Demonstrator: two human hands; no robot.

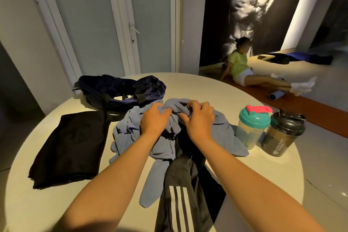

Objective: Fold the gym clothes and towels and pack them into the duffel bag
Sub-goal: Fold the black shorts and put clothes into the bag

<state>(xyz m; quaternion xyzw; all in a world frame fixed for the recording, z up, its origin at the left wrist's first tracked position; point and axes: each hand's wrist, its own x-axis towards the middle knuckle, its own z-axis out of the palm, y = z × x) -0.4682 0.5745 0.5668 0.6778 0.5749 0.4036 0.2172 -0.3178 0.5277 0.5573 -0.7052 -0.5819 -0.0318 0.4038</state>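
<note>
My left hand and right hand both clutch the crumpled blue-grey cloth mid-frame. At right, the white print on the dark shaker bottle is too blurred to read.

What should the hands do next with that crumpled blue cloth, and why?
Probably lift the blue cloth and spread it flat. The left hand and right hand both grip it, but it is bunched up and lies over the striped black garment, so it likely cannot be folded neatly yet.

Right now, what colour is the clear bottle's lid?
The lid is teal, with a pink flip cap; head view.
</note>
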